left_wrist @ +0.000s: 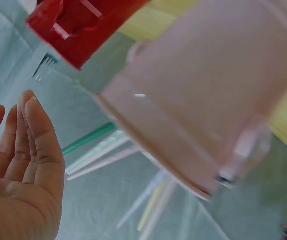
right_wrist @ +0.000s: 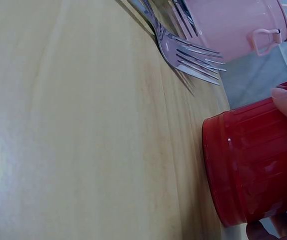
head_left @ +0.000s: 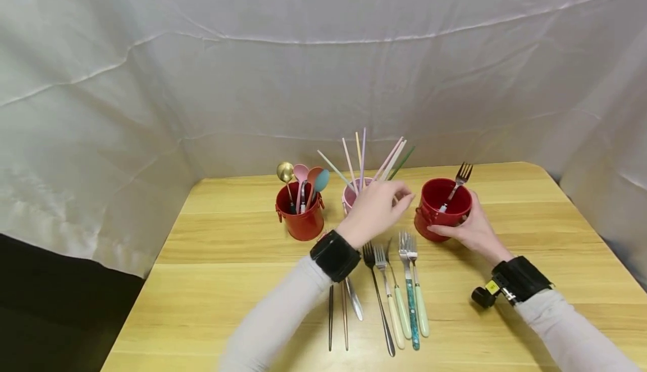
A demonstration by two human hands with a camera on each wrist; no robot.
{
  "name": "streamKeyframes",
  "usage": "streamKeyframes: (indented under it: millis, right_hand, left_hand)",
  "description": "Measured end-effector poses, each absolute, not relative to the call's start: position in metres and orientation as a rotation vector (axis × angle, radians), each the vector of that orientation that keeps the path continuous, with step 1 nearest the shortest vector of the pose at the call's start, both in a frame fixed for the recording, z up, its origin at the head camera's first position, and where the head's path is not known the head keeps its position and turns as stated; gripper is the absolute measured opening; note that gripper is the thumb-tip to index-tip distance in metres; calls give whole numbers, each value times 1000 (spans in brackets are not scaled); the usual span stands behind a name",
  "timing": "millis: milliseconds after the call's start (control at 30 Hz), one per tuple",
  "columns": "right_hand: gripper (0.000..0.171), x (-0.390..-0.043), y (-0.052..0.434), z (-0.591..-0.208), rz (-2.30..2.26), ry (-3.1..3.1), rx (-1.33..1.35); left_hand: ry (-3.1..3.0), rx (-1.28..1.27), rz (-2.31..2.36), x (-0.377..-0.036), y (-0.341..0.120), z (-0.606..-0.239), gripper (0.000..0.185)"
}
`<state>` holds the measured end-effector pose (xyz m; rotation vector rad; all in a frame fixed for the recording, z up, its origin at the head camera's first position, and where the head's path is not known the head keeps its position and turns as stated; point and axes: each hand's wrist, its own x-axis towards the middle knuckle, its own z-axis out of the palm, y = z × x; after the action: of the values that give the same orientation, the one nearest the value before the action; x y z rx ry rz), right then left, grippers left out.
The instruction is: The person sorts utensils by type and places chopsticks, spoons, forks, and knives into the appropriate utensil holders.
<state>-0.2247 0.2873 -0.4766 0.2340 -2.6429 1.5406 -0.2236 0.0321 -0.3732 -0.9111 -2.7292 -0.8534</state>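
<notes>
My right hand [head_left: 472,228] grips a red bucket [head_left: 433,228] at the right, thumb on its near side and fingers around the far side. One fork [head_left: 462,175] leans inside that bucket, tines up. My left hand [head_left: 379,209] hangs in front of a pink bucket [head_left: 349,196], holding nothing; in the left wrist view its fingers [left_wrist: 43,132] are fairly straight, with the thumb apart. Colored chopsticks or straws [head_left: 363,153] stand in the pink bucket. On the table below lie several forks [head_left: 408,287] with handles toward me, partly covered by the left arm.
Another red bucket [head_left: 303,226] at the left holds several spoons [head_left: 300,172]. A pair of dark, thin sticks [head_left: 331,318] and a silver utensil [head_left: 355,302] lie near the left forearm. The wooden table [head_left: 212,282] backs onto a grey cloth [head_left: 323,80].
</notes>
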Motion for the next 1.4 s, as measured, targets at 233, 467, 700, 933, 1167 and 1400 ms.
streamKeyframes:
  millis: [233, 467, 700, 933, 1167, 1400]
  right_hand:
    - [109, -221, 287, -480, 1522, -2646, 229]
    - [111, -224, 285, -481, 1535, -2604, 223]
    - [107, -229, 286, -481, 1542, -2637, 227]
    - [103, -231, 287, -482, 1542, -2612, 284]
    - [103, -232, 288, -482, 1525, -2617, 306]
    - [103, -235, 288, -485, 1519, -2628, 316]
  left_hand:
    - [-2803, -854, -971, -201, -15, -402, 11]
    - [-2935, -688, -914, -177, -65, -424, 11]
    - [-3162, -647, -797, -145, -94, -446, 18]
    - [-3290, -533, -763, -131, -98, -462, 25]
    - [-3284, -481, -711, -129, -92, -462, 24]
    - [-3297, -439, -621, -129, -85, -464, 27]
